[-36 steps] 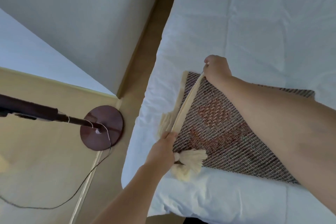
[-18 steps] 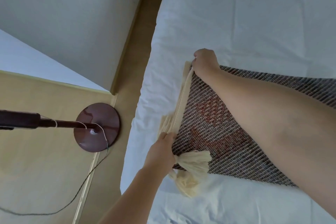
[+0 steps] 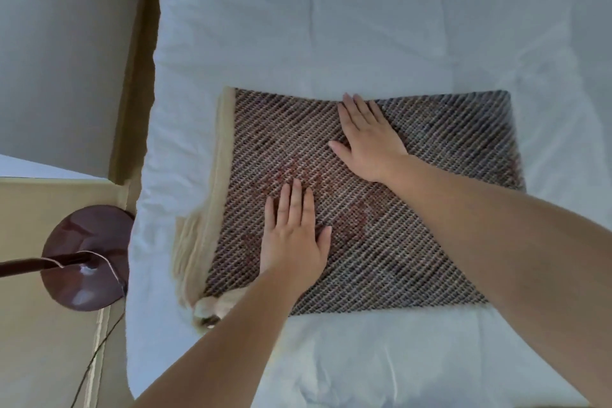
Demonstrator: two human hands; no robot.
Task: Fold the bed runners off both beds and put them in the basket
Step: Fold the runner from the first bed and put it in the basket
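- A lamp base [image 3: 86,258] stands on the floor just beside the bed's left edge, its pole reaching off to the left.
- The runner [image 3: 430,225] lies folded flat on the bed [image 3: 364,16], near the left edge, cream fringe [image 3: 198,242] along its left side.
- The left hand [image 3: 294,235] lies palm down on the runner's near-left part, fingers straight and together, thumb out to the right, gripping nothing.
- The right hand [image 3: 367,139] presses flat near the runner's far edge, fingers extended and slightly spread, thumb pointing left; its forearm crosses the runner from the lower right.
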